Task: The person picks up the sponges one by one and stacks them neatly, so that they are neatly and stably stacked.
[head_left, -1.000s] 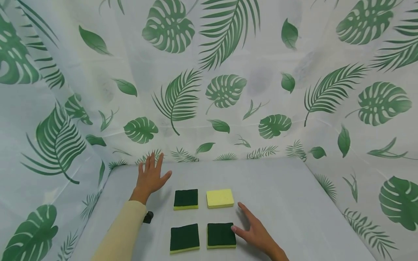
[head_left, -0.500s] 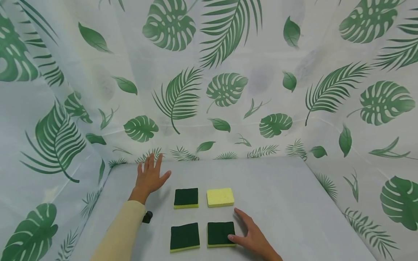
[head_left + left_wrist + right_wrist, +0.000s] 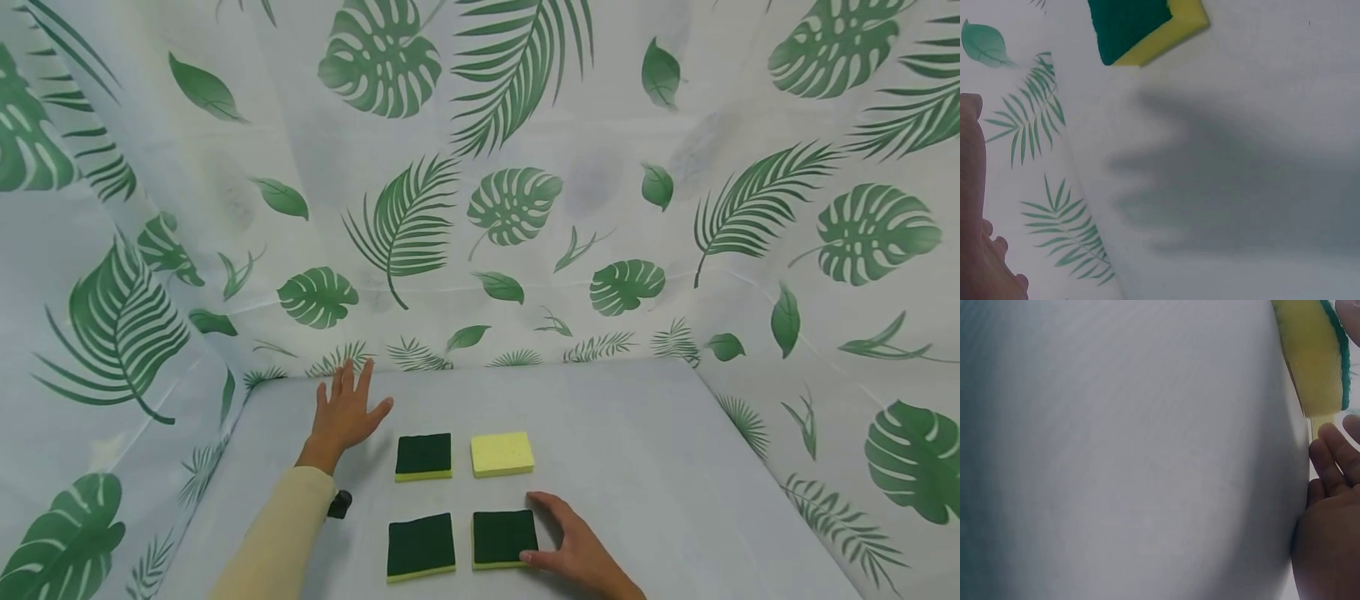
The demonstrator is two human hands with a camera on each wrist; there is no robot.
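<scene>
Two pairs of sponges lie on the table in the head view. The front right sponge point(image 3: 501, 533) has its dark green scouring side up. My right hand point(image 3: 576, 546) curves loosely beside that sponge, its thumb at the right corner and its fingers along the right side; the right wrist view shows a gap between the fingers and the sponge point(image 3: 1313, 359). Also green side up are the front left sponge point(image 3: 421, 546) and the back left sponge point(image 3: 423, 454). The back right sponge point(image 3: 502, 452) shows yellow. Farther left, my left hand point(image 3: 345, 414) hovers with spread fingers, holding nothing.
The pale table point(image 3: 637, 450) is enclosed by a white leaf-printed curtain point(image 3: 540, 325) at the back and both sides. A small black device point(image 3: 340, 504) shows at my left wrist. In the left wrist view, a hand's shadow point(image 3: 1229, 181) falls on the table.
My right hand has moved left and nearer to me, closing in on the right side of the front right sponge. My left hand has stayed put, and the sponges have not moved.
</scene>
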